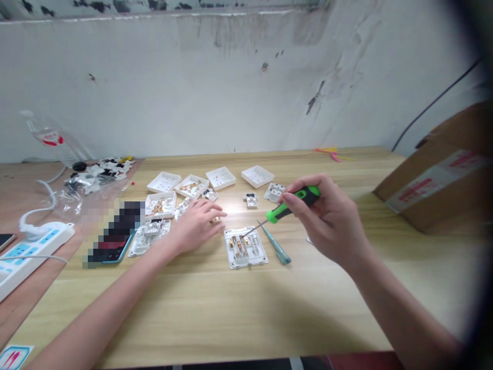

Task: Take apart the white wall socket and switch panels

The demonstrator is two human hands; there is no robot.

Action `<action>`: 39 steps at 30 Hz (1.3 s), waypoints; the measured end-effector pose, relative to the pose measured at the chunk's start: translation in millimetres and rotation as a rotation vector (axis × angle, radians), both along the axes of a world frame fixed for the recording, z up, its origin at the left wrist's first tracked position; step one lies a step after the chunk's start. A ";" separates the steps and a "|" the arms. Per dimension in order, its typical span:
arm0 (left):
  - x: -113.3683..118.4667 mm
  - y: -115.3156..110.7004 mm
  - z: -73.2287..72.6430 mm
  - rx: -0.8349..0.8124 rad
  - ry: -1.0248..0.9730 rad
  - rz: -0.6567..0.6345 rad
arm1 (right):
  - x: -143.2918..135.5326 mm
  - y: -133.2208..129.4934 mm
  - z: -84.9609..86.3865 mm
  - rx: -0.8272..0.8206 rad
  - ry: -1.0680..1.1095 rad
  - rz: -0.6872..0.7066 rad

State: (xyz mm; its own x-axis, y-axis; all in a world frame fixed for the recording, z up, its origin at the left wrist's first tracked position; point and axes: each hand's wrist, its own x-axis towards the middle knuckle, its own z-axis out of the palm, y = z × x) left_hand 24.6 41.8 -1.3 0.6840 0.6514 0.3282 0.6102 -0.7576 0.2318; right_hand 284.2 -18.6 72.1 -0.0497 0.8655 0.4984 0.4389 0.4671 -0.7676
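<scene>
My right hand (327, 221) is wrapped round the green and black handle of a screwdriver (292, 204). Its thin shaft slants down to the left, with the tip at a white plastic electrical plate (245, 248) fitted with brass contacts. Whether the tip presses on a contact cannot be made out. To the left of this plate my left hand (200, 221) hovers low over the table, fingers stretched out and apart, beside small brass and white parts that it partly hides. A teal pen-like screwdriver (275, 244) lies just right of the plate.
White trays (160, 205), some with brass pieces, stand behind my left hand. A phone (115, 234), a power strip (34, 252) and a bag of plastic parts (100, 174) are at left. A cardboard box (439, 180) is at right, and a wall (231, 92) closes the back.
</scene>
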 end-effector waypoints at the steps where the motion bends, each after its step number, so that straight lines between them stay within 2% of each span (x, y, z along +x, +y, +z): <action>1: 2.1 -7.8 1.7 -0.030 -0.006 -0.028 | -1.0 -0.6 -1.3 0.002 -0.009 0.000; 6: 16.2 -31.9 7.0 -0.107 -0.005 -0.105 | -2.5 0.2 -5.7 -0.007 0.042 -0.004; 13: 21.2 -30.5 -1.7 -0.088 -0.005 -0.134 | -3.1 0.7 -6.6 -0.023 0.025 -0.010; 17: 20.0 -30.2 -5.3 -0.090 -0.021 -0.140 | -4.6 -1.3 0.2 -0.007 -0.037 0.057; 23: 20.9 -30.7 -2.8 -0.113 -0.011 -0.142 | -15.3 -4.5 27.8 0.059 -0.423 0.140; 27: 22.5 -31.4 -1.1 -0.127 -0.039 -0.131 | -35.3 -1.5 46.7 0.160 -0.762 -0.016; 29: 23.6 -31.9 -1.2 -0.135 -0.053 -0.127 | -43.0 1.5 52.4 0.156 -0.861 -0.037; 31: 24.9 -32.4 -1.7 -0.143 -0.056 -0.121 | -45.5 4.7 55.8 0.105 -0.866 0.035; 37: 26.4 -33.6 -2.4 -0.172 -0.075 -0.090 | -33.8 14.4 63.5 -0.025 -0.702 0.456; 39: 25.8 -33.1 0.0 -0.188 -0.078 -0.109 | -32.8 19.3 66.5 -0.052 -0.699 0.518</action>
State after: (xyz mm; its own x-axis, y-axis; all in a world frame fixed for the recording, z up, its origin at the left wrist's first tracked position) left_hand 50.5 8.7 -1.2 0.7312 0.6296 0.2626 0.5020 -0.7572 0.4179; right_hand 251.4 0.7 138.7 -0.7234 0.6698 0.1672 0.5592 0.7106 -0.4271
